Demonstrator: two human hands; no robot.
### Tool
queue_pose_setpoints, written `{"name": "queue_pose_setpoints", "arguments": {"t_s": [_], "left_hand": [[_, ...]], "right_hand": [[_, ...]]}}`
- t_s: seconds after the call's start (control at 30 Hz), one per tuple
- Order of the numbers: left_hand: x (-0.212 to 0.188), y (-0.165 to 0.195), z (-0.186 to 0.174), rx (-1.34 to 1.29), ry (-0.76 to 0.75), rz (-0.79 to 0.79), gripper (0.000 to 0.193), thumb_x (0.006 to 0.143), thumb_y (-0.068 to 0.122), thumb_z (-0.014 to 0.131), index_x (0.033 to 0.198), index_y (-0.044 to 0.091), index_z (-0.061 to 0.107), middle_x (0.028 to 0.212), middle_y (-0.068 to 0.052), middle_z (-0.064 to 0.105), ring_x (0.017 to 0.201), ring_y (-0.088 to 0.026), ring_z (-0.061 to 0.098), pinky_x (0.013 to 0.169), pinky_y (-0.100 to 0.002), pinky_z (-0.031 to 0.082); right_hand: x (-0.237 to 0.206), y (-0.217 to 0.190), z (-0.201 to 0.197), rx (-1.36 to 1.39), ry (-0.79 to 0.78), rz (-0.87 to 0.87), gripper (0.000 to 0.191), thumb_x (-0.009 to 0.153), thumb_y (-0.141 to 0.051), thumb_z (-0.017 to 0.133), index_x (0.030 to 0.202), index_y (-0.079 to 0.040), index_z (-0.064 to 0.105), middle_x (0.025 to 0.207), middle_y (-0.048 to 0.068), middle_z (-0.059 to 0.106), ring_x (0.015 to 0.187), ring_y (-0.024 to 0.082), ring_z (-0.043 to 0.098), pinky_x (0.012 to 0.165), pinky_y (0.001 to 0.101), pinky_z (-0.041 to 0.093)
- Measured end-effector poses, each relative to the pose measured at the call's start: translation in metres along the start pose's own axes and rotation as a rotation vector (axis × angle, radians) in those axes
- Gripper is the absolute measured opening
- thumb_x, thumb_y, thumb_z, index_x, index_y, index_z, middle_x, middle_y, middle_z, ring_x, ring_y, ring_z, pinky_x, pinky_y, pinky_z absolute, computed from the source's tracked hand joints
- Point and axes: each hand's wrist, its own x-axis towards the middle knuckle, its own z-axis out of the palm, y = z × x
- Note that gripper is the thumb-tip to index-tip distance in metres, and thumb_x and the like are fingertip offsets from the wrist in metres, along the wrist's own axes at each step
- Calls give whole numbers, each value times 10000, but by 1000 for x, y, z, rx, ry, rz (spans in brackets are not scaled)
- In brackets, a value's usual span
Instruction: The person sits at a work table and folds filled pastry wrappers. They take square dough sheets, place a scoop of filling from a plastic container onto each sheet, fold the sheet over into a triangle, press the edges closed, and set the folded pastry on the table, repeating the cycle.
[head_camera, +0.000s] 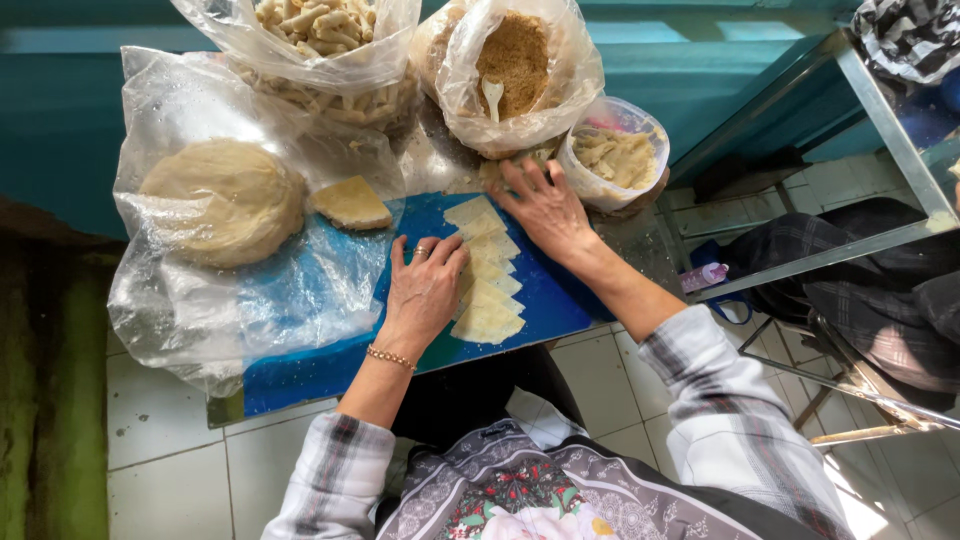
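I am looking down from a head camera at a small blue table (300, 370) over a tiled floor. Both hands lie flat, fingers spread and holding nothing. The left hand (422, 290) presses beside a row of thin pale dough squares (487, 270); the right hand (545, 208) rests at the far end of that row, fingertips toward a small bag of filling (618, 155).

Judging by how things lie, the work looks partly done: several squares are cut and laid overlapping in a line down the blue surface, none of them filled or folded yet. A large round dough lump (222, 200) sits uncut on clear plastic sheeting (190, 300) at the left, with a small wedge of dough (350, 203) just beside it.

At the table's far edge are a bag of finished twisted pieces (320, 40), cut off by the frame, and a bag of brown crumbs (515, 60) holding a white spoon (493, 95). The filling may be a paste; I cannot tell through the plastic. The exact count of squares is hidden where they overlap.
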Motion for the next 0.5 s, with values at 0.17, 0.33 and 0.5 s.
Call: {"name": "queue_pose_setpoints", "arguments": {"t_s": [0.17,0.33,0.5], "left_hand": [[5,-4,1,-161,-7,-65,216,871,130,670,1084,130,704,1219,-9,685,1154,-253,590,1065,-580,355],[11,-12,4,-296,-15,-117,262,865,110,653,1121,100,703,1190,-55,690,1142,-291,598,1038,-576,349],[9,-14,3,-356,-35,-126,372,874,40,602,1240,53,674,1173,-95,687,1164,-311,605,1063,-521,388]], "right_hand": [[1,-2,-14,528,-98,347,543,841,-17,614,1359,-161,689,1271,83,614,1198,277,549,998,460,393],[-32,-34,-59,1159,3,342,544,804,50,602,1302,-132,725,1167,88,676,1107,266,614,997,380,493],[-47,-40,-69,1399,-63,496,451,875,45,592,1270,-121,732,1176,61,709,1132,193,628,944,309,528]]}}
